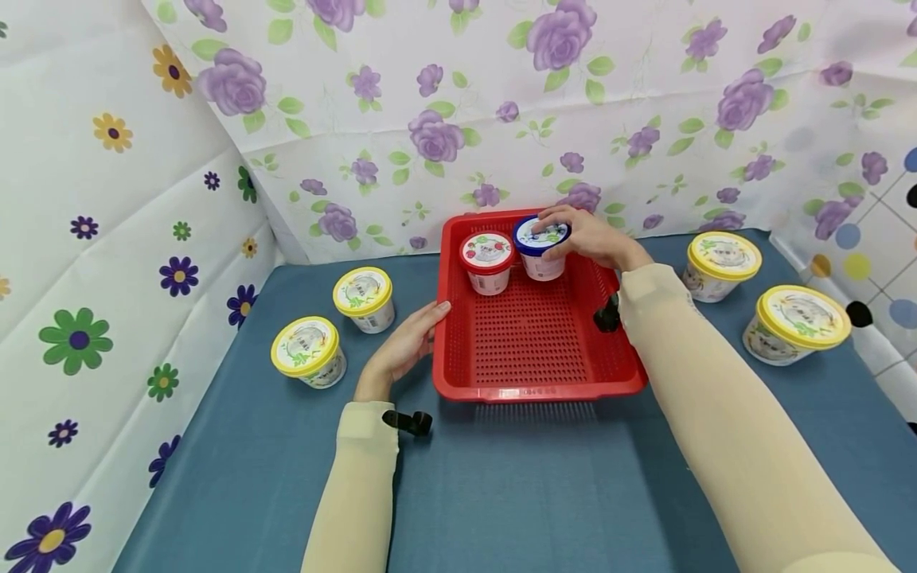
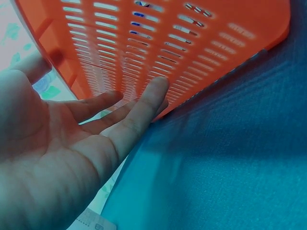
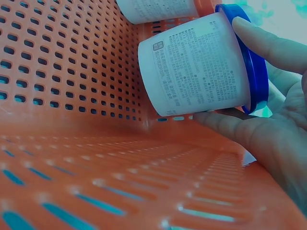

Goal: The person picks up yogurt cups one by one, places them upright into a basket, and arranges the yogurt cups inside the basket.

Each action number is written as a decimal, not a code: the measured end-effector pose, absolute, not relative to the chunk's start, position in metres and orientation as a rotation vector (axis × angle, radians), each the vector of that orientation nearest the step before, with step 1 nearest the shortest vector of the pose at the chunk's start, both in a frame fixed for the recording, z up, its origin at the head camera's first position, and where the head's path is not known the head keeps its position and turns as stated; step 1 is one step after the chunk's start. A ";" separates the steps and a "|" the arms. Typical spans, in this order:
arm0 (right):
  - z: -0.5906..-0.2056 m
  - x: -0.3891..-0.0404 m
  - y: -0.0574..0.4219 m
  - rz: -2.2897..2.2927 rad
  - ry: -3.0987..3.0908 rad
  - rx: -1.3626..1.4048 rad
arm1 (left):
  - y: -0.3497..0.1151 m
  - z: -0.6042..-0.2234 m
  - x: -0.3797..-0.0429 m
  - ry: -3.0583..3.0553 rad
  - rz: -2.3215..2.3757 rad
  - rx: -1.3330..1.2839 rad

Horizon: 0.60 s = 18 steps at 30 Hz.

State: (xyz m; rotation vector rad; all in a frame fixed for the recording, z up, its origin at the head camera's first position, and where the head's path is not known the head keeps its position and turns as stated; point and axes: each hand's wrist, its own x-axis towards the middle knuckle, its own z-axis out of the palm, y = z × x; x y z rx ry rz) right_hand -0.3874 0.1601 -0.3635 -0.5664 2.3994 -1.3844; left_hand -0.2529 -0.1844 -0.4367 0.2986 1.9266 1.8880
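Observation:
A red perforated plastic basket (image 1: 530,334) sits at the middle of the table. My left hand (image 1: 404,348) holds its left side: the thumb lies over the rim, and the other fingers (image 2: 144,105) rest against the slotted outer wall. Inside the basket, toward the back, my right hand (image 1: 591,236) grips a tub with a blue lid (image 1: 542,267). In the right wrist view this blue-lidded tub (image 3: 196,67) appears with fine print on its white side, thumb and fingers around its lid and side. Left of it stands a tub with a red lid (image 1: 489,282).
Two yellow-lidded tubs, a nearer one (image 1: 306,350) and a farther one (image 1: 364,298), stand left of the basket. Two more, one farther back (image 1: 722,265) and one nearer (image 1: 795,325), are on the right. Flowered sheets (image 1: 430,95) hang behind the blue-covered table (image 1: 530,493).

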 end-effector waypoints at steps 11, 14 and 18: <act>-0.364 -0.387 0.160 -1.376 2.417 -0.569 | -0.184 -0.438 -0.253 1.922 1.889 0.284; -0.365 -0.388 0.161 -1.373 2.422 -0.572 | -0.184 -0.438 -0.253 1.921 1.890 0.288; -0.365 -0.388 0.161 -1.366 2.427 -0.575 | -0.184 -0.437 -0.253 1.922 1.887 0.299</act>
